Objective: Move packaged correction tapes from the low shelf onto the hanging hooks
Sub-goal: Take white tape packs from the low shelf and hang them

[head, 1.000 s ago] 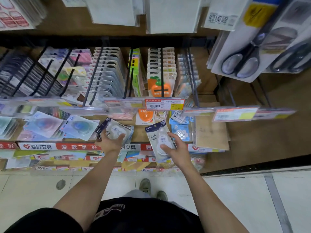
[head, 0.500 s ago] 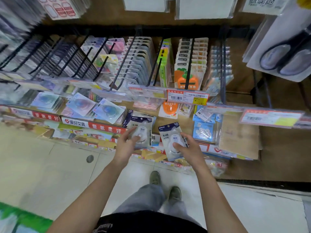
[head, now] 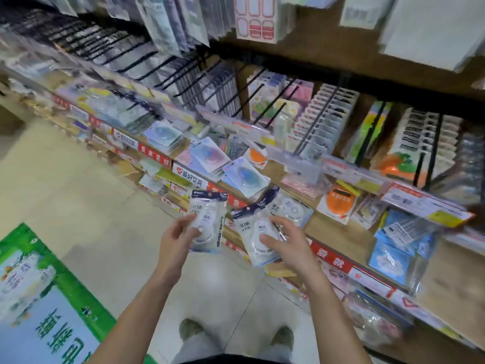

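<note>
Packs [head: 208,222] now off shelf, in-hand [head: 176,239].

Left hand [head: 175,239] grips one tape pack [head: 208,221], right hand [head: 284,241] another pack [head: 256,232], above the shelf [head: 341,233] edge.

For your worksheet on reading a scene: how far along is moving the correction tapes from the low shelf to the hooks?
Done: two packs lifted clear of the shelf. In hand: the left hand holds one correction tape pack, the right hand another. Left: hanging both on hooks, plus one similar pack on the low shelf.
</note>
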`<state>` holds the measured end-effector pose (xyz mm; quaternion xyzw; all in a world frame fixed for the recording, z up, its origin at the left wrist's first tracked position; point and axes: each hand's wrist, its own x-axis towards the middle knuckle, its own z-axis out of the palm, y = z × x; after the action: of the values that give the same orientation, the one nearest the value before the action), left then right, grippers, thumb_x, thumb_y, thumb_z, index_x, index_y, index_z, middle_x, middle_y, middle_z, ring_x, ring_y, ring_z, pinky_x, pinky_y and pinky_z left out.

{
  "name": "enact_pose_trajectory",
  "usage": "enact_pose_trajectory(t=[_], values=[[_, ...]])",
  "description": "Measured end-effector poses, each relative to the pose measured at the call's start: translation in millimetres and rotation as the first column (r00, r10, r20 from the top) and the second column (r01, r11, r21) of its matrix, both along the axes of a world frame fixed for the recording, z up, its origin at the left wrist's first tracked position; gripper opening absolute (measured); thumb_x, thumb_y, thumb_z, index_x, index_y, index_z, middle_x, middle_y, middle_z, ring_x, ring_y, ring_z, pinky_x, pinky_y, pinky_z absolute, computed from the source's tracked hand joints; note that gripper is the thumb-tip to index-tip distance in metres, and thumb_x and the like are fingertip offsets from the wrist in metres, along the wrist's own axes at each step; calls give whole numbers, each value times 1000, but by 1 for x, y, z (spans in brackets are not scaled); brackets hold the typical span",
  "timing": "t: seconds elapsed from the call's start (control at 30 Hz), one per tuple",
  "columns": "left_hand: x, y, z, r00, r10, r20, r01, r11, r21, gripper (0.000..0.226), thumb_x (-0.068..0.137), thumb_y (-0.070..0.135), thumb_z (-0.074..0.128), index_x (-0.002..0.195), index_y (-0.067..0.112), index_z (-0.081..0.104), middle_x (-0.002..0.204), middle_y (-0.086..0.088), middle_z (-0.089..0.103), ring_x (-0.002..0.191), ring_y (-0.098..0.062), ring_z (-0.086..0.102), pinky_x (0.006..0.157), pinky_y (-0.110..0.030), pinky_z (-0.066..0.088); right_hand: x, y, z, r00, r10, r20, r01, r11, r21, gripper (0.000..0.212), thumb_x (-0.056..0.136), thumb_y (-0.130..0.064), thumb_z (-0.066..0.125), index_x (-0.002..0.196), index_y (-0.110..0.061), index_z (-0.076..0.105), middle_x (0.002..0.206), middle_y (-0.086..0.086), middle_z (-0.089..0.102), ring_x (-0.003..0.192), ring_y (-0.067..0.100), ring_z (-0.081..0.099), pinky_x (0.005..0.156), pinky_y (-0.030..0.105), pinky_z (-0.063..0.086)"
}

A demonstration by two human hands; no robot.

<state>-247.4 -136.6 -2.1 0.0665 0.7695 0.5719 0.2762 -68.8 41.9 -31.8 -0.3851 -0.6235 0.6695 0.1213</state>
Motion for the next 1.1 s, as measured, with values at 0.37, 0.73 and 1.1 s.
enact_pose_trajectory(t=[0.37,0.73,1.1], values=[[-160,-138,47,953,245,-176,-208,956,206,27,86,15,76,108,28,69,117,12,69,100,12,62,86,-19,46,-201,-124,64,982,157,-107,-133,970,205,44,86,-12,77,121,-31,59,120,-21,62,101,-21,56,79,4,42],[-314,-277,109,870,353,-345,-252,919,304,26,86,13,75,108,27,71,114,16,70,104,8,61,80,-3,43,-391,-248,138,921,254,-294,-145,927,346,43,82,-34,79,120,-40,61,129,-15,63,121,3,59,100,33,50],[-430,-343,128,799,515,-311,-401,841,363,29,85,11,75,110,24,70,112,15,70,109,1,62,82,-10,43,-554,-324,150,858,270,-437,-144,943,301,43,86,-25,77,126,-33,61,136,-17,58,124,-10,51,105,24,45]])
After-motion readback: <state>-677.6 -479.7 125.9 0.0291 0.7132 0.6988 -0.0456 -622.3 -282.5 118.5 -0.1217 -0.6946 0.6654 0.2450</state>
